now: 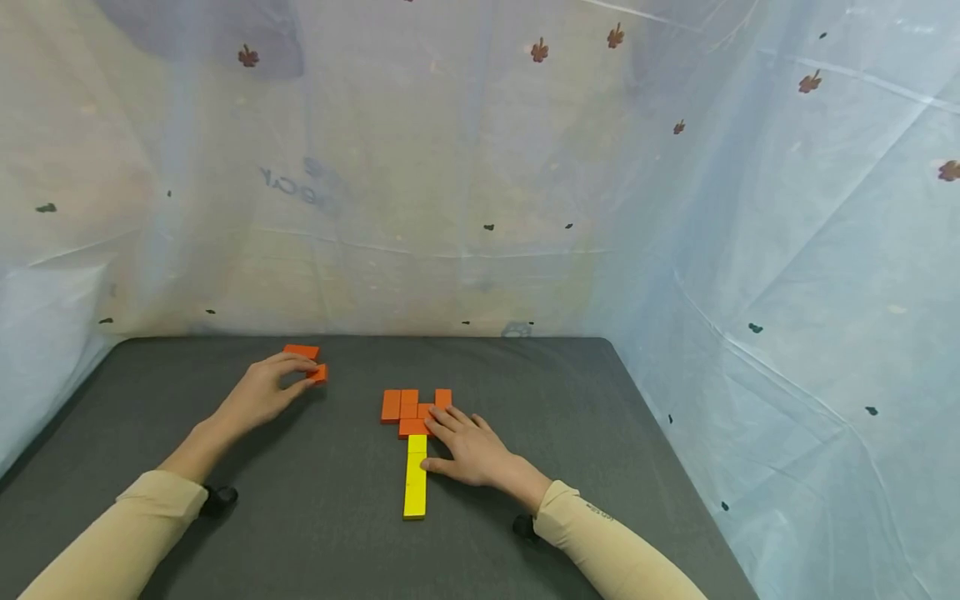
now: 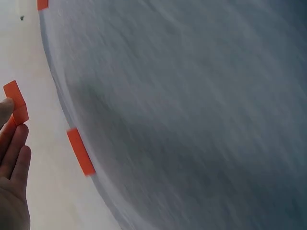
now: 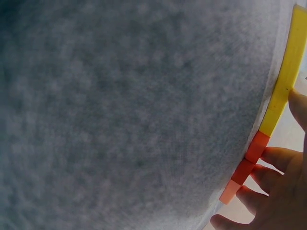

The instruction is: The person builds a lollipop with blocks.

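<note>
My left hand [image 1: 266, 392] pinches a small orange block [image 1: 320, 373] between thumb and fingers at the back left; the left wrist view shows that orange block [image 2: 15, 101] raised off the table. Just behind it lies another orange block [image 1: 302, 351]. My right hand [image 1: 472, 450] is spread, fingers fairly straight, its fingertips touching the right side of a flat group of orange blocks [image 1: 408, 403] and partly covering it. The thumb touches a long yellow block [image 1: 415, 487], which runs toward me below the group, with a short yellow block [image 1: 417, 443] at its far end.
A dark grey table [image 1: 315, 533] with rounded back corners carries the blocks. A pale plastic sheet [image 1: 420, 167] with leaf marks hangs behind the table and along its sides. Black wrist cameras [image 1: 220, 501] sit under both wrists.
</note>
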Motion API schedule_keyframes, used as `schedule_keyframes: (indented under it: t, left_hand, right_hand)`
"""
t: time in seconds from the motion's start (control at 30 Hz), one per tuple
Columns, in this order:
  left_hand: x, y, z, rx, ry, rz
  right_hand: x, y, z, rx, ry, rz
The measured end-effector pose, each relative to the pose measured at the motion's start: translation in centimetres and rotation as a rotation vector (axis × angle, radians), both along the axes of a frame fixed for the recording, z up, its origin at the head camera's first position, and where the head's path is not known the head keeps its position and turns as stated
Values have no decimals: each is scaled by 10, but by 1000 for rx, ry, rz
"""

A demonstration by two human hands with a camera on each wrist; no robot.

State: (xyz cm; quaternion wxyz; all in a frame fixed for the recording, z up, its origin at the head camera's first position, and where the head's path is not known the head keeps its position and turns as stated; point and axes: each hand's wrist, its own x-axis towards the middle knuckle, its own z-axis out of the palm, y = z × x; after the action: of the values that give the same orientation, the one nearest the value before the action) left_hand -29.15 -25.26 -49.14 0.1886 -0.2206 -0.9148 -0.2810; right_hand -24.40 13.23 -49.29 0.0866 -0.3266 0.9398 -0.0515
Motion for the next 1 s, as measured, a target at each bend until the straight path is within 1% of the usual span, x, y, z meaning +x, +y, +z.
schedule_keyframes:
  t: [0.2, 0.4, 0.67, 1.0]
  left_hand:
    - [-11, 27, 2, 26, -4, -42]
    - [-19, 56, 7, 42, -49, -79]
    - [-28, 90, 4, 54, -90, -123]
    - [-34, 126, 1, 49, -131, -158]
  right_hand:
    - [1, 1, 1, -1, 5, 4]
    - [0, 0, 3, -6, -3, 1]
    - [0, 0, 1, 2, 0, -1]
    - [-1, -2, 1, 7, -2, -14]
